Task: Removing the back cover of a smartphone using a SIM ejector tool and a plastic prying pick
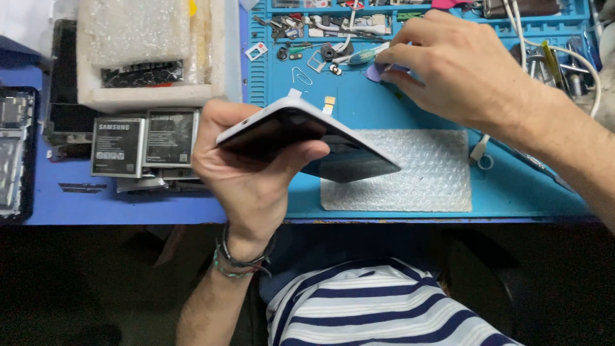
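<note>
head view, nearest first: one left hand (246, 170) grips one phone (307, 138) edge-on, thumb across its dark face and fingers curled behind its white back, tilted above the front of the blue mat (512, 186). under the phone's far end lies one sheet of bubble wrap (416, 170), flat, its near edge just short of the mat's front edge; bare mat stays open to its right. left of the hand, two grey batteries (144, 144) sit side by side, touching, near the table's front edge. farther back, one right hand (458, 70) has its fingertips pinched shut on one purple pick (377, 70), low on the mat. beside it lie one paperclip (302, 77) and one teal-handled screwdriver (359, 56). farthest left stands one white foam box (150, 96).
</note>
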